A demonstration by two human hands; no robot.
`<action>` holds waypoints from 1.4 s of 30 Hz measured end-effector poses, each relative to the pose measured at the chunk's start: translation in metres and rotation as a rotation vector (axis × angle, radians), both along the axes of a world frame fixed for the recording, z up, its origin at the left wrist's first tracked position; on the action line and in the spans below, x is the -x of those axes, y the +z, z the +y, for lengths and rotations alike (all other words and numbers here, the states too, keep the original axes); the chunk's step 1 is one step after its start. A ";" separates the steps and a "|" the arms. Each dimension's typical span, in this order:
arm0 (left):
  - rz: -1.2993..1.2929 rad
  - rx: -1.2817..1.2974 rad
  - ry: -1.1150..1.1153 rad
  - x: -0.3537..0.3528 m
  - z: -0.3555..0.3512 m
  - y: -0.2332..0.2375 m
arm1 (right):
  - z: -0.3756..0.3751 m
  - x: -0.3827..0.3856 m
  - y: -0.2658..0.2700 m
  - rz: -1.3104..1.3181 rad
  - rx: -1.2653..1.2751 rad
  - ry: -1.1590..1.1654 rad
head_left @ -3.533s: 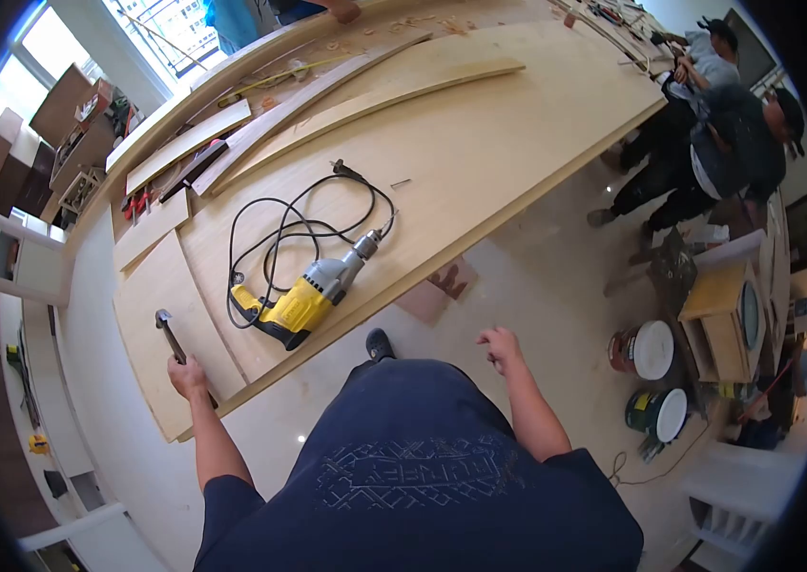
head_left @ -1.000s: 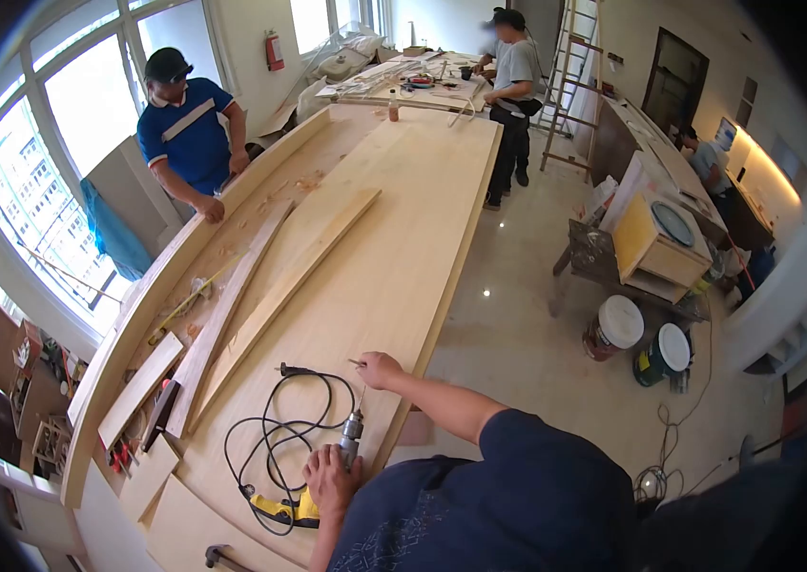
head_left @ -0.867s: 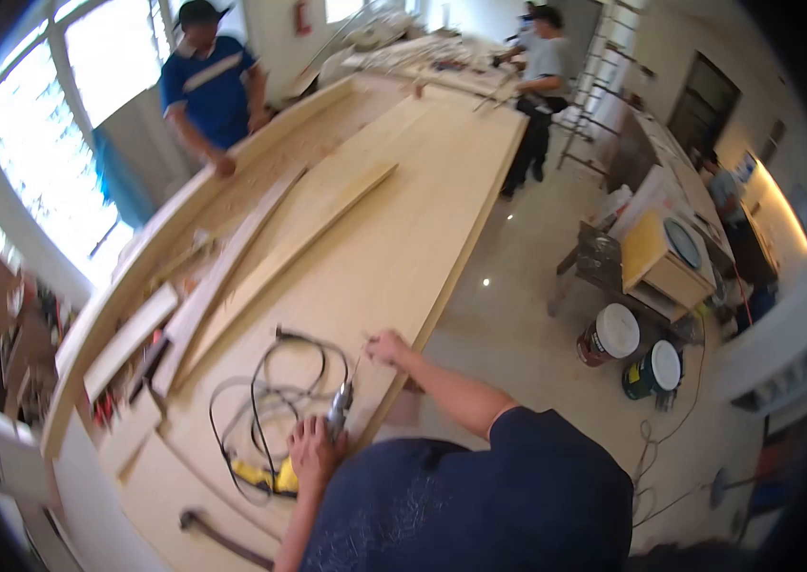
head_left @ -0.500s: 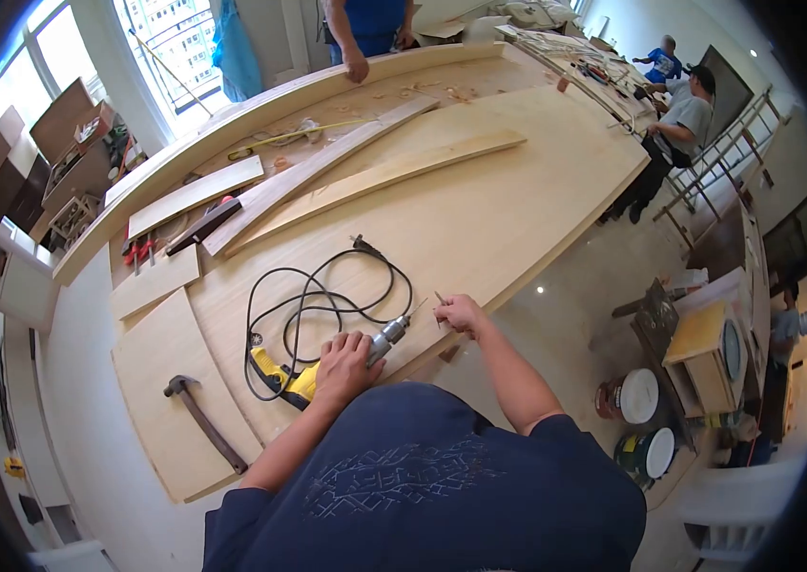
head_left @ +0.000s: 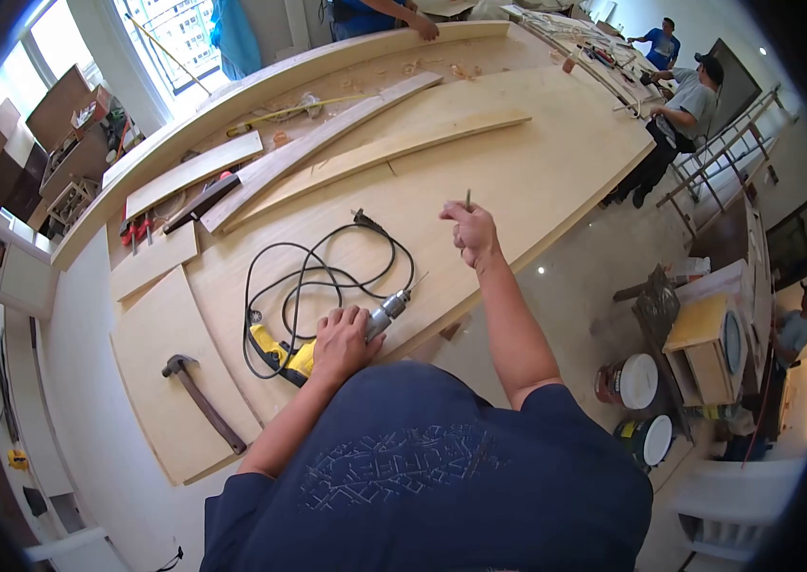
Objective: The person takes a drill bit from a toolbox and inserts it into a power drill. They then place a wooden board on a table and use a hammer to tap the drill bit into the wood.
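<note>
My left hand (head_left: 341,341) is wrapped over the body of a yellow and grey power drill (head_left: 387,315), which lies on its side on the plywood sheet (head_left: 518,181) with its thin bit pointing up and to the right. Its black cord (head_left: 275,245) loops beside it, the plug (head_left: 365,221) at the far end. My right hand (head_left: 472,232) is raised over the sheet, fingers closed around a thin, short rod (head_left: 468,197) whose tip sticks up; its kind is too small to make out. A small thin dark piece (head_left: 391,168) shows beside the long wooden strip (head_left: 403,157).
A claw hammer (head_left: 203,402) lies on a smaller board at left. Planks, a hand plane (head_left: 201,202) and red-handled tools (head_left: 136,231) sit toward the back left. One person (head_left: 375,17) stands across the bench; others work at back right. Buckets (head_left: 628,381) stand on the floor.
My right hand has moved up and away from the drill tip, over the sheet. A thin dark piece now shows near the long strip. The person across has shifted right.
</note>
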State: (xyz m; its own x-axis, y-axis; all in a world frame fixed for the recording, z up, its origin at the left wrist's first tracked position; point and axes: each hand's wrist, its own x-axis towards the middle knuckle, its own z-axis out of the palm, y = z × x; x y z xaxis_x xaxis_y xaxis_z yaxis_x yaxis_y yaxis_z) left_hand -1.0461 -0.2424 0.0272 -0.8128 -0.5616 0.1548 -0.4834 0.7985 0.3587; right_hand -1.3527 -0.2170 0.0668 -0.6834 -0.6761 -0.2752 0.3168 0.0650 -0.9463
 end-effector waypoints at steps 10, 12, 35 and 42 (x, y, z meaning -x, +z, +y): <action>-0.169 -0.539 0.031 -0.022 -0.027 0.012 | 0.085 -0.112 -0.080 -0.104 -0.428 0.447; -0.191 -0.517 -0.005 -0.031 -0.028 0.010 | 0.082 -0.123 -0.084 -0.088 -0.374 0.433; -0.017 -0.272 0.413 -0.128 0.006 -0.016 | -0.007 -0.165 -0.103 0.065 -0.268 0.323; 0.407 -0.772 0.720 -0.209 -0.050 -0.020 | -0.017 -0.164 -0.102 0.138 -0.354 0.371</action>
